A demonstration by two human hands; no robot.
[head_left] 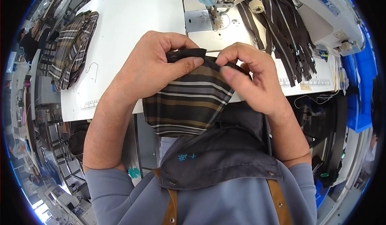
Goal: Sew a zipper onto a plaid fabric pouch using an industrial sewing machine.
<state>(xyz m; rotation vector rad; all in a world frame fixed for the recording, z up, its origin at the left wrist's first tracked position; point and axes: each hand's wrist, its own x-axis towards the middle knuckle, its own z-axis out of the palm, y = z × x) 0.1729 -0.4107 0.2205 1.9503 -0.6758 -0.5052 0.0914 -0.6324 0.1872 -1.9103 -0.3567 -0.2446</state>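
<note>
Left hand (150, 66): grip narrow, thumb pressed on the upper edge of the striped cloth (185, 100), fingers curled behind it. Right hand (257, 78): thumb and forefinger pinch the same edge further right; other fingers bent. Cloth is brown, black and white; it hangs down between the forearms, over the near edge of the white table (116, 32) and above the dark apron (221, 156). A black strip (195, 54) lies along its top, under the left thumb. Sewing machine (317, 12) stands beyond the hands; its metal plate (199, 20) is near the cloth, apart from it. Dark zips (287, 30) lie right of the plate. Plaid pile (74, 44) at the table's left end, loose thread (97, 70) just beside it.
</note>
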